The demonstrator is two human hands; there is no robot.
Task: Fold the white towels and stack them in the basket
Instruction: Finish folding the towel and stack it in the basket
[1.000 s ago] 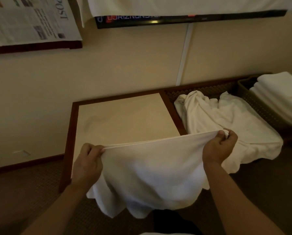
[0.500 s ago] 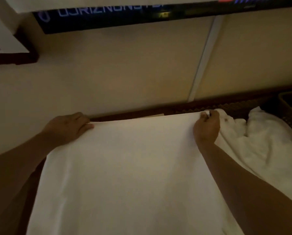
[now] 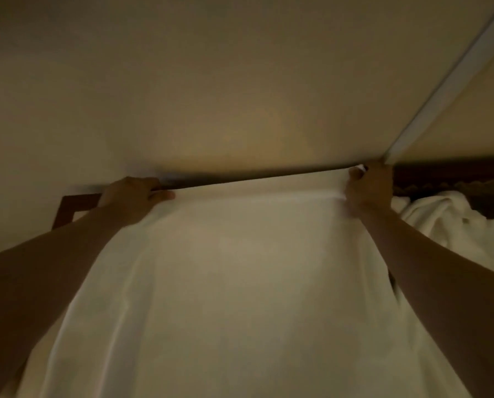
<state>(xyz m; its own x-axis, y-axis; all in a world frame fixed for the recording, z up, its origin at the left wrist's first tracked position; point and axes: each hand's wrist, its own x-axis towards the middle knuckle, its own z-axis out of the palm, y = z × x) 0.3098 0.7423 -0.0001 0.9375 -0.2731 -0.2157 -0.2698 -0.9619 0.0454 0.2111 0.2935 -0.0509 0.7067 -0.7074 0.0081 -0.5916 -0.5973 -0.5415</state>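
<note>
A white towel (image 3: 240, 282) lies spread over the table and fills the lower middle of the view. Its far edge runs straight along the wall. My left hand (image 3: 133, 196) grips the far left corner, and my right hand (image 3: 369, 188) pinches the far right corner. Both arms reach forward over the cloth. A crumpled pile of white towels (image 3: 452, 225) lies at the right. The basket is out of view.
The table's dark wooden frame (image 3: 67, 208) shows at its far left corner. A beige wall (image 3: 240, 81) rises directly behind the table, with a white vertical strip (image 3: 452, 81) at the upper right. A dark woven surface (image 3: 440, 179) lies behind the pile.
Both hands have carried the towel's edge forward from the table's near side to the wall, laying it over the table. The camera has leaned in; the basket and stacked towels have left view.
</note>
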